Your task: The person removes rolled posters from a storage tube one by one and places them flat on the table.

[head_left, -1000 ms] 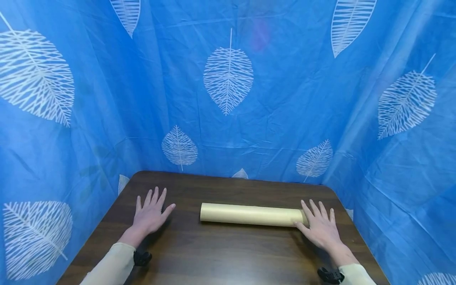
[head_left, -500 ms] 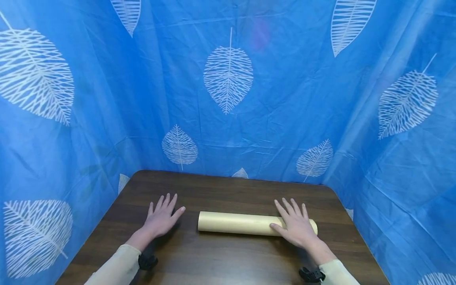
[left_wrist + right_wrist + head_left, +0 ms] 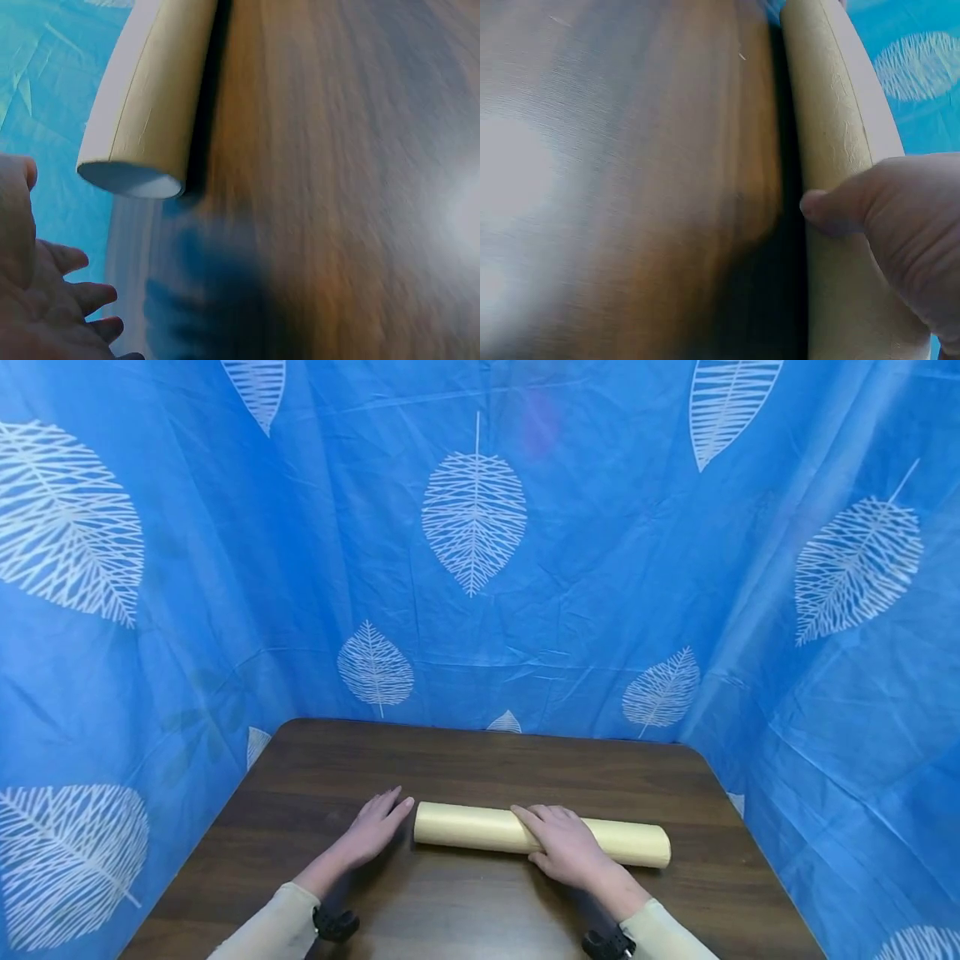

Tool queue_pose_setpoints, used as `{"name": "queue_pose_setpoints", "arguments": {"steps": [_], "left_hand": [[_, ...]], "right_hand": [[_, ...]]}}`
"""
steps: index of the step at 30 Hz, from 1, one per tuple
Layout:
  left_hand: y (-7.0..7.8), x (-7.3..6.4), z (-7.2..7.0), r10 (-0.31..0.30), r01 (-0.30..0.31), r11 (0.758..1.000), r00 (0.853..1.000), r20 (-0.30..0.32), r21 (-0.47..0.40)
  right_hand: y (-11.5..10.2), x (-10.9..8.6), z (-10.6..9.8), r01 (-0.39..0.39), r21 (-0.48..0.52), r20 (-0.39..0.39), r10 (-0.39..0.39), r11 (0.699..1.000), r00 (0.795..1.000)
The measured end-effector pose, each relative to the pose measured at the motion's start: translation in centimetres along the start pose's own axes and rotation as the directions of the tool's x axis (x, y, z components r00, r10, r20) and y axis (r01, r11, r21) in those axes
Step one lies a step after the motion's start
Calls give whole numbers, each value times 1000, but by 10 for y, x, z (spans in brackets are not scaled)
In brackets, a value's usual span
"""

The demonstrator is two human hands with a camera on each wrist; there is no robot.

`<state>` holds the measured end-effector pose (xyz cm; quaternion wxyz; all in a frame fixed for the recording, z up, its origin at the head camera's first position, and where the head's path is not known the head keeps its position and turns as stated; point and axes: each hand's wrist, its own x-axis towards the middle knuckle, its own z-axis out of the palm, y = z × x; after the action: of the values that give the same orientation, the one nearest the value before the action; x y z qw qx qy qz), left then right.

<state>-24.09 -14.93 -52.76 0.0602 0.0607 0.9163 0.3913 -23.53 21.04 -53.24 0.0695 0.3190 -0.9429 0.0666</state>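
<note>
A pale tan cardboard tube [image 3: 472,828] lies lengthwise across the dark wooden table, its left end tilted slightly away. Over its middle, my right hand [image 3: 568,847] grips it, thumb on the near side and fingers over the top. In the right wrist view the thumb [image 3: 840,202] bends across the tube [image 3: 829,90]; the other fingertips are hidden. Just off the left end is my left hand [image 3: 372,827], fingers extended and holding nothing. The left wrist view shows a gap between those fingers [image 3: 94,296] and the tube's whitish round end [image 3: 135,180].
The brown table [image 3: 465,910] has rounded far corners. A blue curtain [image 3: 570,568] printed with white leaves surrounds its back and sides. Black straps [image 3: 335,925] circle both wrists below pale sleeves [image 3: 273,922].
The tube first came nearer to me. My right hand slid left along it from the right end to the middle and took hold. My left hand moved right, close to the left end.
</note>
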Motion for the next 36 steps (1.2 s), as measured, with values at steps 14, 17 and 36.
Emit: {"name": "queue_pose_setpoints", "arguments": {"steps": [14, 17, 36], "left_hand": [[35, 62, 35, -78, 55, 971, 993, -92, -232], [45, 72, 44, -69, 38, 957, 993, -99, -288], [38, 70, 50, -46, -1, 937, 991, -128, -350]], "right_hand": [[68, 58, 3, -180, -41, -54, 178, 983, 983], [72, 62, 1, -208, -27, -39, 207, 978, 978], [20, 75, 5, -116, -40, 13, 117, 992, 993]]}}
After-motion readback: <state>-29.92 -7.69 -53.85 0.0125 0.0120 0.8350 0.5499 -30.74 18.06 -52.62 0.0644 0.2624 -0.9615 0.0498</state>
